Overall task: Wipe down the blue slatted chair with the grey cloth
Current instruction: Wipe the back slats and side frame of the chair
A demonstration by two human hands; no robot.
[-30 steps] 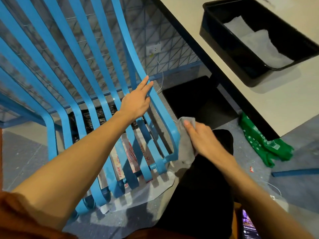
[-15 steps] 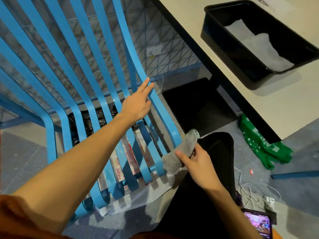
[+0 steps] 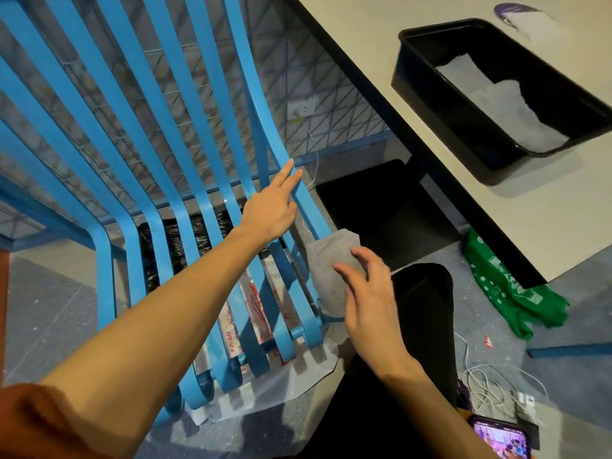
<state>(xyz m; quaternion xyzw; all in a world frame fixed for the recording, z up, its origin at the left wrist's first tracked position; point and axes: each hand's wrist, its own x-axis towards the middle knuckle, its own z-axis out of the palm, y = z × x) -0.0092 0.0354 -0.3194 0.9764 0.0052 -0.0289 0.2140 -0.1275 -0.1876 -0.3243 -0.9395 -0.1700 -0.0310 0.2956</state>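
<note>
1. Head view, room to move: the blue slatted chair [image 3: 103,266] fills your left side. On your right the dark edge of the table [image 3: 364,28] runs diagonally, with a black tray [image 3: 430,104] on top. Between chair and table lies a narrow strip of floor holding a black base plate [image 3: 381,207], a green bag [image 3: 510,293], white cables [image 3: 490,385] and a lit phone [image 3: 500,438]. Your black-clad knee [image 3: 420,309] sits just right of the chair's front corner.

2. Hands and cloth: your left hand [image 3: 268,210] lies released, fingers straight, along the chair's rightmost slat. The grey cloth [image 3: 326,276] hangs draped over that same slat, lower down and near the seat's front edge, just below your left hand. Your right hand [image 3: 371,293] is released too, fingers spread and loosely bent. Its thumb tip overlaps the cloth's right side without closing round it.

3. The cloth: pale grey, soft and rumpled, folded into a rounded pad. Its lower end reaches the slat's curled front.
</note>
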